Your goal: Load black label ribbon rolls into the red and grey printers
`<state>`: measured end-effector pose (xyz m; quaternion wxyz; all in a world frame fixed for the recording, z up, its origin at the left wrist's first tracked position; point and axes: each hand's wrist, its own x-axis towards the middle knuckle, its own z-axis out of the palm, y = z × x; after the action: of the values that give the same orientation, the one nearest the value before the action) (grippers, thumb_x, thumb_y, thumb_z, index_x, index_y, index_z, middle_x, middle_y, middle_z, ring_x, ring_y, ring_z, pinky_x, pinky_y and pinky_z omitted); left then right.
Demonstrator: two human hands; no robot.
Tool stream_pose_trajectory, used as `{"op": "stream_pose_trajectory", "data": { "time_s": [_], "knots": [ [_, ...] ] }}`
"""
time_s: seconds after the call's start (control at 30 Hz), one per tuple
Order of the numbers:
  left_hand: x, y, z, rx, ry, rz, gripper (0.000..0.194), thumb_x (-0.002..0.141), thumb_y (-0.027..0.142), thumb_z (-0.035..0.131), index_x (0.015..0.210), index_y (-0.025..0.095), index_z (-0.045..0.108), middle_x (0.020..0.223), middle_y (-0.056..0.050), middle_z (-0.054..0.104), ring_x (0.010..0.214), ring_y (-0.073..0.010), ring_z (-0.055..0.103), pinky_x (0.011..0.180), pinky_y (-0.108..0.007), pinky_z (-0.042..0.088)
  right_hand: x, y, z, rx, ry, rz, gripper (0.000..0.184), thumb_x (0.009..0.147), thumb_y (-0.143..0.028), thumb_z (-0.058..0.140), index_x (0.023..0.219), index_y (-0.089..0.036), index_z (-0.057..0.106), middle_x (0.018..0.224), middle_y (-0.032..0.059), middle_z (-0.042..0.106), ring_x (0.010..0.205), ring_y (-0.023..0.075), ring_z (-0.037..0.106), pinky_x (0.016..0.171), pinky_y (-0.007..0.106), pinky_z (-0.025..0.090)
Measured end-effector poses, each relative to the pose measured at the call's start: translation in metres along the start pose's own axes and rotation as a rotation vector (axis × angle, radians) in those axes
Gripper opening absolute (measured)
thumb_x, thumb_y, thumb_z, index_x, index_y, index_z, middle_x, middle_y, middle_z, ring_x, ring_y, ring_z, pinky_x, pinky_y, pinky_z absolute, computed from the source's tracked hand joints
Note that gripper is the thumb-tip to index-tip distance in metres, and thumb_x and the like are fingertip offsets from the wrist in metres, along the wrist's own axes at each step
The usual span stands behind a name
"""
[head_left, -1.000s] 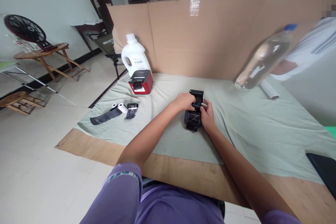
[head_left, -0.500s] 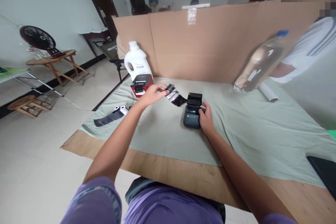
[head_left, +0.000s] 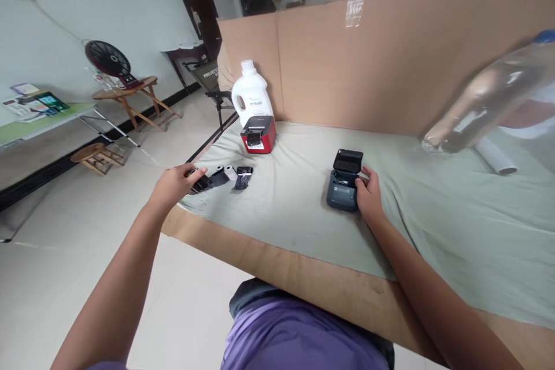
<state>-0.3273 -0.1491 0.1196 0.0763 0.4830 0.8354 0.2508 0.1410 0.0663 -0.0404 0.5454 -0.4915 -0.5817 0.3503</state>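
Observation:
At the table's left edge, my left hand (head_left: 176, 185) pinches a roll of shiny black film (head_left: 200, 182), partly hidden by the fingers. Right beside it lie a white paper roll (head_left: 230, 173), a dark unrolled strip (head_left: 219, 177) and another black roll (head_left: 244, 177) with a loose, wrinkled end. My right hand (head_left: 369, 192) grips the right side of a small dark blue-grey label printer (head_left: 343, 192). The printer stands on the cloth with its black lid (head_left: 348, 161) raised, and no roll shows inside its compartment.
A red and black printer (head_left: 265, 137) stands before a white jug (head_left: 252, 92). Behind them rises a cardboard partition (head_left: 347, 69). On the right, a large clear bottle (head_left: 489, 98) leans near a white tube (head_left: 496, 156). Pale green cloth (head_left: 295, 214) covers most of the wooden table.
My left hand has lifted the black roll out of the dark printer and carried it left to the other rolls. My right hand stays at the printer. The view has turned left.

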Motion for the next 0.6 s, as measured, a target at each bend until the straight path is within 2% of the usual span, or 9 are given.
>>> {"op": "stream_pose_trajectory", "data": {
  "time_s": [0.1, 0.17, 0.33, 0.47, 0.53, 0.6],
  "knots": [
    [-0.004, -0.017, 0.005, 0.300, 0.105, -0.006, 0.049, 0.085, 0.067, 0.057, 0.069, 0.022, 0.056, 0.062, -0.003, 0.052, 0.064, -0.0192, 0.049, 0.061, -0.031, 0.027, -0.001, -0.003, -0.001, -0.016, 0.009, 0.009, 0.050, 0.086, -0.034, 0.054, 0.135, -0.024, 0.051, 0.141, 0.0124, 0.056, 0.113, 0.0237, 0.064, 0.109, 0.051, 0.048],
    [-0.008, -0.021, 0.016, 0.374, 0.157, -0.007, 0.047, 0.086, 0.067, 0.056, 0.073, 0.022, 0.058, 0.064, -0.003, 0.055, 0.067, -0.0210, 0.053, 0.062, -0.030, 0.026, -0.001, -0.004, -0.001, -0.026, 0.011, 0.008, 0.049, 0.086, -0.035, 0.054, 0.134, -0.024, 0.051, 0.141, 0.0123, 0.056, 0.112, 0.0236, 0.065, 0.109, 0.051, 0.048],
    [-0.009, -0.018, 0.060, 0.446, 0.261, 0.063, 0.042, 0.092, 0.059, 0.051, 0.080, 0.021, 0.064, 0.082, -0.011, 0.069, 0.085, -0.0292, 0.063, 0.072, -0.035, 0.035, -0.001, -0.004, -0.002, -0.054, 0.015, -0.015, 0.046, 0.087, -0.036, 0.055, 0.132, -0.026, 0.052, 0.139, 0.0110, 0.058, 0.111, 0.0230, 0.065, 0.108, 0.052, 0.048],
    [-0.001, -0.013, 0.100, 0.458, 0.270, 0.085, 0.042, 0.094, 0.055, 0.051, 0.090, 0.019, 0.071, 0.099, -0.017, 0.071, 0.106, -0.0359, 0.059, 0.088, -0.041, 0.036, -0.001, -0.006, -0.003, -0.050, 0.007, -0.003, 0.046, 0.087, -0.036, 0.055, 0.131, -0.024, 0.052, 0.139, 0.0121, 0.058, 0.112, 0.0239, 0.065, 0.108, 0.052, 0.049],
    [0.002, -0.011, 0.113, 0.440, 0.254, 0.052, 0.043, 0.094, 0.056, 0.052, 0.093, 0.018, 0.073, 0.105, -0.018, 0.069, 0.110, -0.0383, 0.056, 0.091, -0.043, 0.034, -0.001, -0.008, -0.004, -0.050, -0.001, 0.008, 0.045, 0.086, -0.035, 0.055, 0.130, -0.024, 0.053, 0.139, 0.0122, 0.058, 0.113, 0.0245, 0.065, 0.108, 0.052, 0.049],
    [0.002, -0.007, 0.118, 0.422, 0.256, 0.023, 0.044, 0.092, 0.057, 0.055, 0.094, 0.018, 0.075, 0.109, -0.020, 0.066, 0.113, -0.0401, 0.053, 0.093, -0.044, 0.034, -0.002, -0.010, -0.004, -0.054, 0.000, 0.016, 0.045, 0.086, -0.035, 0.055, 0.129, -0.023, 0.053, 0.139, 0.0121, 0.058, 0.114, 0.0248, 0.065, 0.108, 0.052, 0.049]
  ]
}}
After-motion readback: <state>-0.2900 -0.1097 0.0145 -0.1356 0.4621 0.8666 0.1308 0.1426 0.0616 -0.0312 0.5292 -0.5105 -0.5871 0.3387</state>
